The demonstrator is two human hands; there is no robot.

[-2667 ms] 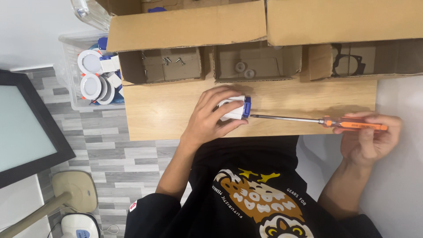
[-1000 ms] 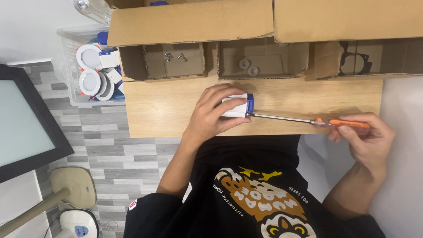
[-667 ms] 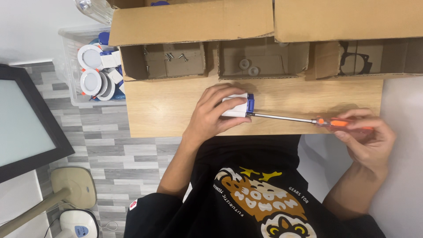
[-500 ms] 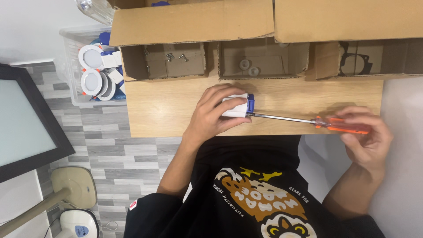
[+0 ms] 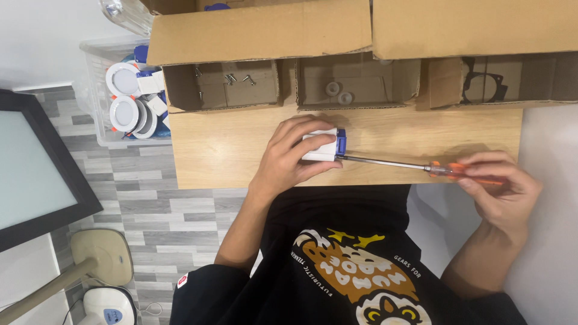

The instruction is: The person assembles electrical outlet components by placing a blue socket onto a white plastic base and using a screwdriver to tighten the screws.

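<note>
Far left: a dark-framed panel with a pale face fills the left edge of the frame, above a beige stand base on the grey tiled floor.
Upper left: a clear plastic bin holds round white fittings with orange clips and some blue and white parts.
Top row: three open cardboard boxes stand along the far edge of the wooden table; the left box holds a few loose screws, the middle box two small grey rings, the right box a flat black gasket.
Centre: the left hand is clamped over a small white block with a blue end cap, pressing it flat on the table just in front of the middle box.
Centre right: the metal shaft of a screwdriver runs level across the table, its tip meeting the blue end of the block.
Right: the right hand is closed on the orange handle of the screwdriver, fingers curled over it, past the table's near right corner.
Bottom: the person's black printed shirt fills the lower middle of the frame.
</note>
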